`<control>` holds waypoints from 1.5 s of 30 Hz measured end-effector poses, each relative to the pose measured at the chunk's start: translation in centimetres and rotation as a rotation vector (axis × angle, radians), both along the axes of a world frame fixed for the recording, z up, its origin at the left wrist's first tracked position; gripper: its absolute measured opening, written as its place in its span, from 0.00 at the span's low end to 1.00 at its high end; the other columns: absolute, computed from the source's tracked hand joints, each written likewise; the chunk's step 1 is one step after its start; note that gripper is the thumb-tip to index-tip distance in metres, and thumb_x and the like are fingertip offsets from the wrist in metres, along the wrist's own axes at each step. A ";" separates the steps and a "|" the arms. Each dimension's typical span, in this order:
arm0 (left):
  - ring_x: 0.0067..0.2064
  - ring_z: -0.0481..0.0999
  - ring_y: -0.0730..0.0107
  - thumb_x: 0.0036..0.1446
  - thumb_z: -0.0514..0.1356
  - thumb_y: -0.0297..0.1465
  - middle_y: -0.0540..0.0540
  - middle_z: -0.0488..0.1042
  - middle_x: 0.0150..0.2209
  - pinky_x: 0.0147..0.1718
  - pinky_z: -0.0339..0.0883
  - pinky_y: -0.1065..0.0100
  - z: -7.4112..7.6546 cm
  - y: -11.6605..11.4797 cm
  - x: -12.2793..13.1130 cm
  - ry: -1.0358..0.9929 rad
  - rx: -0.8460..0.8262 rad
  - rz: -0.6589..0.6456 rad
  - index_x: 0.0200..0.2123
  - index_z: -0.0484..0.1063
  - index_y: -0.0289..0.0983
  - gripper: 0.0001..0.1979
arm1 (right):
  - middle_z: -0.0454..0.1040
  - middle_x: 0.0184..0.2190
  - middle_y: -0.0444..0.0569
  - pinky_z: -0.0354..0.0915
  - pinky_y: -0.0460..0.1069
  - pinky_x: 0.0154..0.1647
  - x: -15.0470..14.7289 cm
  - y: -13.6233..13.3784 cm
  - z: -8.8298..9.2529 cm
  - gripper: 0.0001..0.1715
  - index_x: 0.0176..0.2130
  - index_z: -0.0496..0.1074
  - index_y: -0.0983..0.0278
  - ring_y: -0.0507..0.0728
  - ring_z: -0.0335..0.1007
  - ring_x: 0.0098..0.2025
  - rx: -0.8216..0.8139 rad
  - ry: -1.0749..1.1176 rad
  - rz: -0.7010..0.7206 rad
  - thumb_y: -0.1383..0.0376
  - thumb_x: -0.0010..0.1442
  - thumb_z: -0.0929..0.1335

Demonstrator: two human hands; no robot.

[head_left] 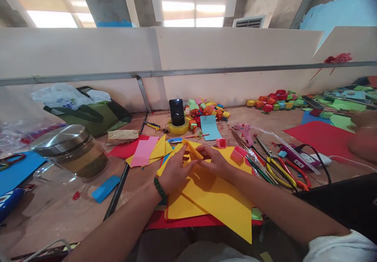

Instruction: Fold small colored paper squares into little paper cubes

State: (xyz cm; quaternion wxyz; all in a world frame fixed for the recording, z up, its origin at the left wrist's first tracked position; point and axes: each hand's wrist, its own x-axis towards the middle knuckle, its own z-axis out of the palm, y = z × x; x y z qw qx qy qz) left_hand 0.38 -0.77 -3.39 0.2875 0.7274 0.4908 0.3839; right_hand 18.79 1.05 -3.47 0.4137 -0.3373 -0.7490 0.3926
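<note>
My left hand (174,171), with a dark green bead bracelet at its wrist, pinches a small folded piece of yellow paper (193,151). The fingers of my right hand (217,161) are closed on the right side of the same piece. Below both hands lie large yellow paper sheets (218,201), overlapping at an angle, with red paper (159,222) under their front edge. To the right of my right hand sits a pink folded paper piece (238,155). Where the fingertips meet the fold is partly hidden.
Scissors (281,171), a pink glue gun (245,133) and pens stand at right. A phone (176,112) rests in a yellow tape roll (178,128), near coloured paper blocks (206,111). A glass jug (88,158) stands left. Another person's blurred hand (363,142) is far right.
</note>
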 end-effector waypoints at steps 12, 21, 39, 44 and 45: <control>0.43 0.76 0.67 0.56 0.60 0.33 0.38 0.67 0.56 0.41 0.73 0.65 0.1 0.7 0.3 -0.272 -0.028 0.055 0.67 0.40 0.42 0.41 | 0.78 0.37 0.49 0.71 0.52 0.38 -0.4 -0.3 -0.8 0.22 0.48 0.60 0.60 0.56 0.76 0.37 -0.128 0.087 0.022 0.64 0.54 0.67; 0.43 0.76 0.60 0.51 0.59 0.33 0.41 0.76 0.45 0.41 0.73 0.61 1.0 1.5 -1.0 -0.256 -0.187 -0.133 0.52 0.67 0.33 0.24 | 0.65 0.56 0.54 0.69 0.55 0.46 1.7 0.3 0.4 0.41 0.61 0.56 0.55 0.56 0.72 0.45 0.071 -0.003 0.018 0.73 0.48 0.64; 0.34 0.75 0.68 0.55 0.56 0.30 0.45 0.77 0.36 0.34 0.70 0.67 1.4 0.9 -0.5 0.293 -0.049 -0.064 0.62 0.59 0.35 0.30 | 0.74 0.30 0.45 0.66 0.49 0.36 1.9 0.2 0.8 0.21 0.44 0.68 0.61 0.54 0.71 0.33 0.073 -0.160 -0.035 0.58 0.52 0.73; 0.42 0.75 0.63 0.57 0.57 0.29 0.42 0.76 0.41 0.40 0.70 0.64 2.0 0.7 -0.8 0.290 0.278 0.059 0.55 0.67 0.36 0.21 | 0.72 0.27 0.42 0.62 0.47 0.32 1.8 0.7 0.0 0.15 0.44 0.69 0.62 0.51 0.67 0.28 0.004 -0.291 -0.049 0.66 0.54 0.68; 0.44 0.74 0.61 0.57 0.56 0.29 0.40 0.76 0.42 0.42 0.69 0.62 2.2 0.5 -0.9 0.313 0.381 0.088 0.52 0.70 0.36 0.18 | 0.71 0.26 0.41 0.61 0.46 0.30 1.9 0.9 -0.2 0.16 0.44 0.69 0.63 0.51 0.66 0.27 -0.003 -0.329 -0.054 0.67 0.54 0.67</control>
